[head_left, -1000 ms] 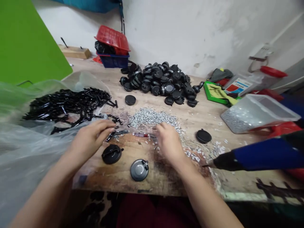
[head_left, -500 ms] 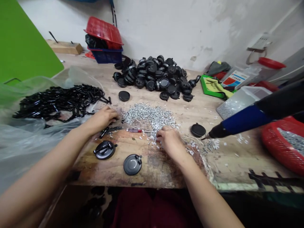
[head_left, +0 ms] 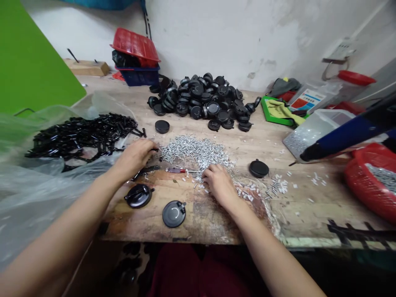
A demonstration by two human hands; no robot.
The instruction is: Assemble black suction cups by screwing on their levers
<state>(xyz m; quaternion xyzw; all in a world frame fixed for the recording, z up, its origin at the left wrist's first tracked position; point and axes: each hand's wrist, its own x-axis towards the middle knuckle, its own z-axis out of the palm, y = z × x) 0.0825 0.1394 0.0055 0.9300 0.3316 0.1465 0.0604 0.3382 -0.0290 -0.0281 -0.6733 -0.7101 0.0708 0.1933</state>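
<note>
My left hand [head_left: 136, 158] is closed beside the left edge of a heap of small silver screws [head_left: 190, 148]. A dark bit shows at its fingertips, too small to name. With bent fingers, my right hand [head_left: 219, 181] touches the near edge of the heap, among small nuts; what it pinches is hidden. Between the hands lies a screwdriver [head_left: 177, 170] with a red handle. Closer to me are a round black part with a lever across it [head_left: 138, 195] and a round black disc with a small tab [head_left: 174, 213].
Black round parts [head_left: 201, 97] are piled at the back. Black lever-like pieces [head_left: 80, 134] fill a plastic bag at left. A blue-black power screwdriver [head_left: 343, 138] hangs at right, near a clear bin [head_left: 321, 123] and a red basket [head_left: 365, 181]. White bits [head_left: 280, 185] lie scattered.
The hanging power screwdriver has swung up and to the right, away from the black disc. My left hand has shifted slightly right; my right hand stays at the heap's edge.
</note>
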